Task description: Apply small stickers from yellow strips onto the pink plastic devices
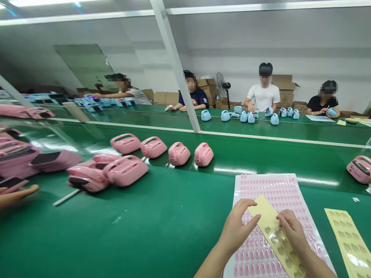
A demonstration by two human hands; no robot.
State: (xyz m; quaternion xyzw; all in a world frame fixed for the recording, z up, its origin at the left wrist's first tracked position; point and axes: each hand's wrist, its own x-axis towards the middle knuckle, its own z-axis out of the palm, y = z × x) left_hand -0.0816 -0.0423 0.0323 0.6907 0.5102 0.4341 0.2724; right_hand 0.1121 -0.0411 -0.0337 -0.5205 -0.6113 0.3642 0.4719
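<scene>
A yellow sticker sheet with rows of small clear-looking stickers lies slanted over a larger white sheet of pink oval stickers. My left hand holds the yellow sheet near its upper left corner, the thumb across its face and the index finger at the edge. On the sheet's right side, my right hand is closed in a pinch just above the stickers. Whatever sits between those fingertips is too small to make out; a glossy patch shows beside them.
More yellow sticker sheets lie at right. Pink plastic housings stand along the green table, with a white stick nearby. A co-worker's hand enters from the left. Across the bench, several people handle blue housings.
</scene>
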